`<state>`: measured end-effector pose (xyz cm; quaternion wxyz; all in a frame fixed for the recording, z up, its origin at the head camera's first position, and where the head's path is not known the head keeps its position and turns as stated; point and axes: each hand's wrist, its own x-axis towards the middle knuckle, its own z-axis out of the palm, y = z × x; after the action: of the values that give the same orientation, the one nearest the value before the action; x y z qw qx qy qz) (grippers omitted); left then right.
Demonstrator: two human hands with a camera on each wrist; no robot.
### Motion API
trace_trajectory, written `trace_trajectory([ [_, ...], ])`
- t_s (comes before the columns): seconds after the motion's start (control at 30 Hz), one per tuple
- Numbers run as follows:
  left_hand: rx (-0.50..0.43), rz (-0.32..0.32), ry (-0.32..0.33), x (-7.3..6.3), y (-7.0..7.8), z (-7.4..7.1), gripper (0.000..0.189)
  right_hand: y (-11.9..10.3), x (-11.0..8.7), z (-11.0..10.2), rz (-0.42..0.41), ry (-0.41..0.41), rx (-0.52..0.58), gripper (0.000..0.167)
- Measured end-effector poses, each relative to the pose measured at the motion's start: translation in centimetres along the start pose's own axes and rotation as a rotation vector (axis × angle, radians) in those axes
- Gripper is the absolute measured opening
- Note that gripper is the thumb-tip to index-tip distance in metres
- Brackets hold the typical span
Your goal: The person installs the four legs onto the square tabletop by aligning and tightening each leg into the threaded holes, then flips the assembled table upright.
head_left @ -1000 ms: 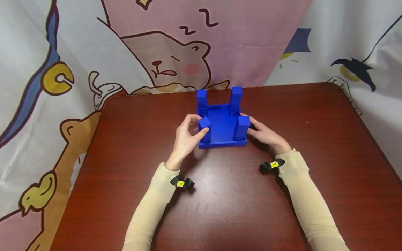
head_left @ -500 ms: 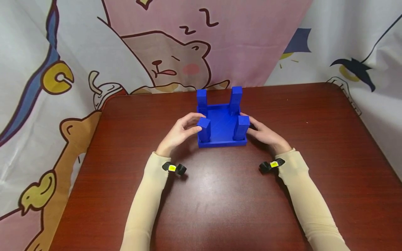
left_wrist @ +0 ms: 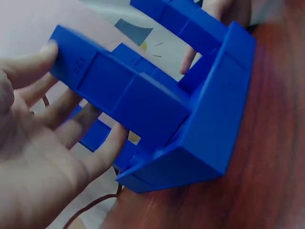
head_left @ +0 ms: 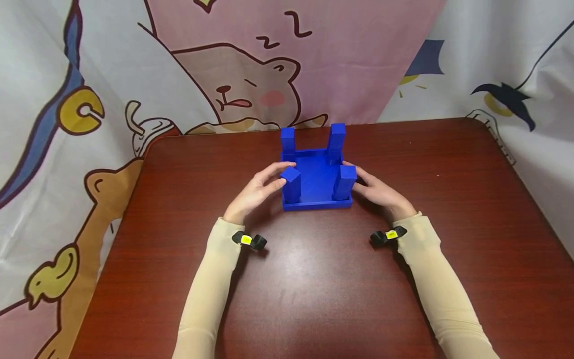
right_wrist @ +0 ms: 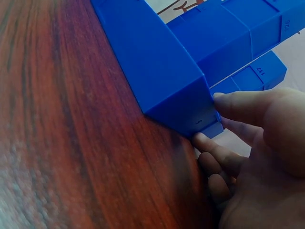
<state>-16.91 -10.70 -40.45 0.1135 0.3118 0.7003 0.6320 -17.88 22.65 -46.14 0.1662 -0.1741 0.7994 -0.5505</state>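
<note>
A blue square base (head_left: 316, 187) with a raised rim lies on the table, and an upright blue post stands at each corner. My left hand (head_left: 252, 193) holds the near-left post (head_left: 292, 185), thumb on its upper end and fingers behind it. That post sits twisted relative to the base; the number 124 shows on it in the left wrist view. At the base's right side, my right hand (head_left: 380, 191) grips the wall, with the thumb at the rim and a fingertip low on the outside. The near-right post (head_left: 345, 183) stands beside that hand, partly covering it.
Two far posts, a left one (head_left: 288, 144) and a right one (head_left: 336, 143), rise at the back of the base. The dark red-brown wooden table (head_left: 314, 279) reaches a printed cloth curtain (head_left: 358, 60) behind. Each sleeve cuff carries a small black camera.
My left hand has swung left and lower at the wrist, its thumb moving from the post's near face to its left side. The post has turned slightly. My right hand has stayed put.
</note>
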Motion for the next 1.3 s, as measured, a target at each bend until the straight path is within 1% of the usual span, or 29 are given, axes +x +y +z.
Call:
trace_trajectory([
  [0.07,0.037,0.015,0.034,-0.5,0.8,0.4,0.042,0.0,0.0,0.0,-0.006,0.0,0.001,0.062],
  [0.2,0.105,0.028,0.117,-1.2,0.5,1.1,0.05,0.1,0.0,0.0,-0.011,0.005,-0.001,0.061],
  [0.27,0.17,0.044,0.165,-1.4,0.2,1.6,0.055,0.1,0.1,0.0,-0.016,0.007,-0.001,0.061],
  [0.37,0.299,0.05,0.262,-1.5,0.4,2.6,0.062,0.3,0.2,0.1,-0.028,0.012,0.009,0.06],
  [0.4,0.343,0.04,0.303,-1.4,0.5,3.0,0.064,0.3,0.2,0.1,-0.033,0.013,0.009,0.06],
  [0.47,0.414,0.002,0.389,-1.2,0.6,3.7,0.066,0.4,0.3,0.2,-0.039,0.014,0.021,0.06],
  [0.57,0.453,-0.061,0.494,-1.1,0.5,4.5,0.058,0.5,0.2,0.2,-0.035,0.007,0.027,0.06],
  [0.63,0.461,-0.076,0.539,-1.0,0.3,4.8,0.05,0.5,0.2,0.3,-0.029,-0.001,0.034,0.061],
  [0.7,0.456,-0.064,0.549,-1.1,0.2,4.8,0.043,0.5,0.2,0.3,-0.024,-0.003,0.039,0.061],
  [0.77,0.433,-0.039,0.532,-1.1,0.2,4.7,0.039,0.4,0.1,0.2,-0.021,-0.001,0.043,0.061],
  [0.87,0.382,-0.012,0.473,-1.0,0.1,4.2,0.038,0.3,0.1,0.2,-0.024,0.003,0.046,0.061],
  [0.93,0.327,-0.011,0.43,-0.9,0.1,3.7,0.037,0.3,0.1,0.1,-0.03,0.002,0.043,0.061],
  [1.0,0.253,-0.035,0.379,-0.7,-0.1,3.0,0.036,0.3,0.1,0.1,-0.035,0.001,0.037,0.061],
  [1.07,0.159,-0.073,0.318,-0.5,-0.1,2.4,0.036,0.3,0.1,0.1,-0.036,0.002,0.034,0.061],
  [1.13,0.085,-0.115,0.251,-0.1,-0.1,1.7,0.036,0.3,0.1,0.1,-0.035,0.005,0.029,0.06],
  [1.2,0.037,-0.146,0.179,0.2,0.0,1.0,0.035,0.3,0.1,0.1,-0.034,0.008,0.024,0.06],
  [1.3,0.016,-0.15,0.081,0.8,0.0,-0.1,0.033,0.3,0.1,0.1,-0.029,0.011,0.019,0.061],
])
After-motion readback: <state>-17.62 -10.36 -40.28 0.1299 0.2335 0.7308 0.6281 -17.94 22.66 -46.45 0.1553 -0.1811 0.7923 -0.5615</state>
